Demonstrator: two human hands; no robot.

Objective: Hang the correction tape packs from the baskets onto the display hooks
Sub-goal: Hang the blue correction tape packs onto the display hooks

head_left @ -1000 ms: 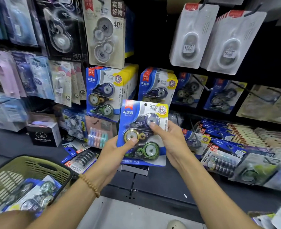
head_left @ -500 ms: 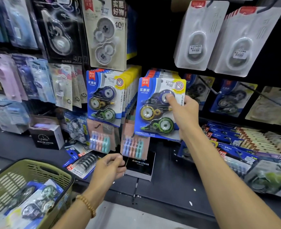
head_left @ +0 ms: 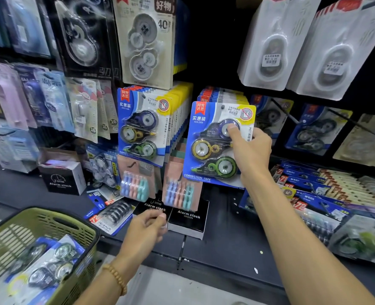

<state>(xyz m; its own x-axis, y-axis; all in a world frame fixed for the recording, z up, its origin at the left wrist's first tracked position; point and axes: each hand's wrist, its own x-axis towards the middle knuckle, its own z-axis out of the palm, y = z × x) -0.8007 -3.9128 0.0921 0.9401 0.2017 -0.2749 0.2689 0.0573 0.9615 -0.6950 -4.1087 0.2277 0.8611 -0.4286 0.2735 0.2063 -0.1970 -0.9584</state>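
Note:
My right hand [head_left: 251, 148] grips a blue correction tape pack [head_left: 213, 146] by its right edge, thumb on the top blister. The pack is at the front of a row of identical packs [head_left: 219, 95] on a display hook. Left of it hangs a second full row of the same packs [head_left: 142, 126]. My left hand [head_left: 148, 230] hovers low over the shelf edge, fingers loosely curled, holding nothing. An olive green basket [head_left: 50, 223] at the bottom left holds more blue packs [head_left: 47, 267].
Black alarm clock boxes [head_left: 188, 219] lie on the dark shelf under the hooks. Pastel clip packs [head_left: 135, 183] hang below the tape rows. White blister packs [head_left: 276, 45] hang at the upper right. Stacked blue packs [head_left: 314, 190] lie at right.
My left hand let go of the pack and dropped to the shelf edge. My right hand lifted the pack up to the row on the hook.

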